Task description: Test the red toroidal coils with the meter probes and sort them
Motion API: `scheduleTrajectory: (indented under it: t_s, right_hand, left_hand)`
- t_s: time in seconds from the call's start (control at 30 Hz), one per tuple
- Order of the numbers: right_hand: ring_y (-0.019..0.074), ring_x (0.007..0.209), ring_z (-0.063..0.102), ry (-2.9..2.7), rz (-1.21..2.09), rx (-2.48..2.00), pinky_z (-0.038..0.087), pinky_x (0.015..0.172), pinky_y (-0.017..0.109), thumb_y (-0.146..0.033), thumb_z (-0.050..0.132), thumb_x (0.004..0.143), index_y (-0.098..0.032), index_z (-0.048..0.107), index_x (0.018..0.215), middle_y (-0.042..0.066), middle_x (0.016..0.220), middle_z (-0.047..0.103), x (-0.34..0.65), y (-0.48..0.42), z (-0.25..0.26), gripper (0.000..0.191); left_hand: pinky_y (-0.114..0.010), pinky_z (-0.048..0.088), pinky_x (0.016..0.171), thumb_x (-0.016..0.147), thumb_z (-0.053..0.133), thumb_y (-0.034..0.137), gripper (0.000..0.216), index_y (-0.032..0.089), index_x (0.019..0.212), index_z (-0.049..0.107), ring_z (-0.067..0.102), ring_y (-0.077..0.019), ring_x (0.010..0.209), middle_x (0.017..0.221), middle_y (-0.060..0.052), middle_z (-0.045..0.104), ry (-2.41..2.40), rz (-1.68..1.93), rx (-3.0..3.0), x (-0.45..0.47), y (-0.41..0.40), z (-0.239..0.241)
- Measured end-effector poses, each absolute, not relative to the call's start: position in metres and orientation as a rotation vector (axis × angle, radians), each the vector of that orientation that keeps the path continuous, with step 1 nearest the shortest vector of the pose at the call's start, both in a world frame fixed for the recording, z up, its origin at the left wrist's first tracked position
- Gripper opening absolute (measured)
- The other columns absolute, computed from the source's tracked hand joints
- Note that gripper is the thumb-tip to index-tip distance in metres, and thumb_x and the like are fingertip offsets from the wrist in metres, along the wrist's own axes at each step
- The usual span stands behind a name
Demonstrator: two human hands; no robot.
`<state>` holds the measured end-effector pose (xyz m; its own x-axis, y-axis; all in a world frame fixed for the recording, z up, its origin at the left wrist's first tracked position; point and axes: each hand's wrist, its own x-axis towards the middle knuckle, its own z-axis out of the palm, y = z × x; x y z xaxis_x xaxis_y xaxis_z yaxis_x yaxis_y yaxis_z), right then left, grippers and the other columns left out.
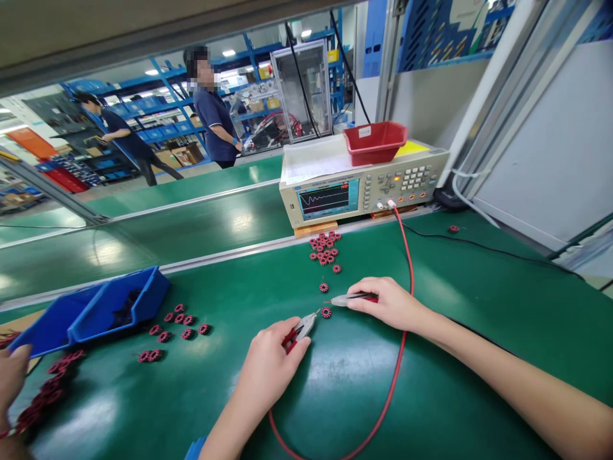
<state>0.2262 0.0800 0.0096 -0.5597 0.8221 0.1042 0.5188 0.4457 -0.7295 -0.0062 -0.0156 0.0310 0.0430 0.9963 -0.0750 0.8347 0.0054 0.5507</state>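
Note:
My left hand [271, 364] is closed around a red-handled test clip [301, 329] whose metal jaws point at a small red wound coil [326, 312] on the green mat. My right hand [387, 302] pinches a second red-handled clip [347, 298], its tip just right of the same coil. Both tips nearly touch the coil from opposite sides. A red lead [405, 255] runs from the clips to the beige tester [359, 188], whose screen shows a waveform. Another single coil [324, 287] lies just beyond.
A pile of red coils [324, 248] lies before the tester; more coils [179, 322] are scattered left near a blue bin [117, 306]. A red bin [376, 142] sits on the tester. Another person's hand [12, 377] is at far left. Two people stand beyond the conveyor.

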Motion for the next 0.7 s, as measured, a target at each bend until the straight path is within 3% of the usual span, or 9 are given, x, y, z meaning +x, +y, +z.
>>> scheduleTrajectory:
  t_s: [0.7]
  right_hand:
    - [0.0177, 0.079, 0.062, -2.260, 0.870, -1.052, 0.045, 0.071, 0.027, -0.038, 0.059, 0.081, -0.026, 0.072, 0.091, 0.002, 0.089, 0.069, 0.2255, 0.0812, 0.0096, 0.020]
  left_hand:
    - [-0.031, 0.043, 0.072, 0.081, 0.050, 0.029, 0.031, 0.018, 0.107, 0.063, 0.062, -0.0224, 0.081, 0.093, -0.007, 0.069, 1.885, 0.341, 1.965, -0.0021, -0.0150, 0.0318]
